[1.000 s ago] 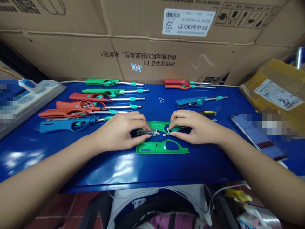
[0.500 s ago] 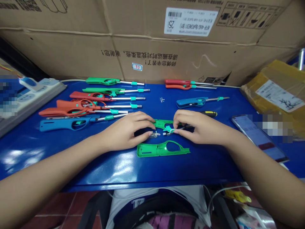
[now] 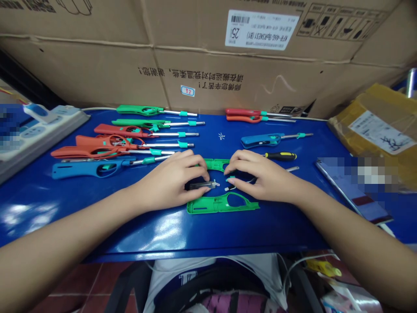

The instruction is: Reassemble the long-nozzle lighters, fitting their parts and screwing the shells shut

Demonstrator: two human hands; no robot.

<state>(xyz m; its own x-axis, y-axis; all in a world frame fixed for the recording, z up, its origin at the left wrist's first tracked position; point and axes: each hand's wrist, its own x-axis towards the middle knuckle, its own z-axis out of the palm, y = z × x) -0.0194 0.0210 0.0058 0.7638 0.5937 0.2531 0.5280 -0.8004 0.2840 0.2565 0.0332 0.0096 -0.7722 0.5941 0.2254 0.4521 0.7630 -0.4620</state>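
My left hand [image 3: 179,179] has its fingers and thumb around a small clear fuel tank [image 3: 202,185] with a white nozzle pointing right. Across a short gap, my right hand [image 3: 256,176] pinches a teal lighter part [image 3: 230,178], mostly covered by the fingers. A black piece with a white tip [image 3: 229,188] pokes out under the right thumb. Below both hands lies an open green lighter shell half [image 3: 211,205], inner side up. The other green shell half [image 3: 215,164] lies behind the fingertips, partly hidden. A metal tube end [image 3: 293,168] shows beyond the right hand.
Several long-necked lighters [image 3: 97,151] in green, red and blue line the left side. Red ones [image 3: 244,114] and a blue one [image 3: 260,140] lie back right, with a screwdriver [image 3: 282,155]. A phone [image 3: 345,187], carton [image 3: 368,126], power strip [image 3: 48,126] and large cardboard box [image 3: 195,56] surround them.
My right hand has shifted slightly left, uncovering the screwdriver handle and the metal tube end. More of the clear tank shows in my left hand. The near green shell half stays put.
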